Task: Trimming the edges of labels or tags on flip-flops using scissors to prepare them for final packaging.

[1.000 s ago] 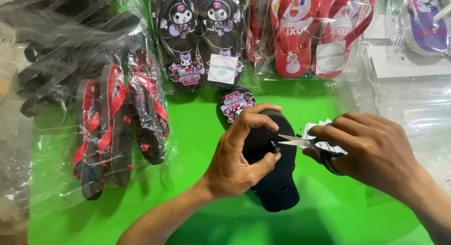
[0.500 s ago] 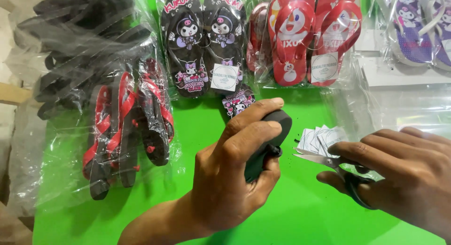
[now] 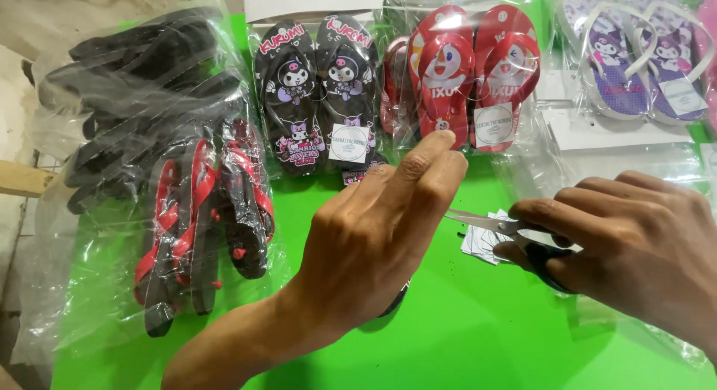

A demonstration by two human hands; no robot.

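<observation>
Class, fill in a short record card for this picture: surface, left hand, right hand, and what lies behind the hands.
Surface: green table
Left hand: raised, covering a dark sandal, which is mostly hidden
Right hand: holding scissors over small white paper tags
Behind: bagged black cartoon sandals, red sandals, purple sandals
Far left: bagged red-and-black sandals

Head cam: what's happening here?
A person works over a green table spread with bagged flip-flops. The left hand covers a black sandal, mostly hidden beneath it, so the grip itself can't be seen. The right hand holds scissors, blades pointing toward the left hand, above a small stack of white tags. Around them lie packs of black cartoon sandals, red sandals, purple sandals and red-and-black sandals.
</observation>
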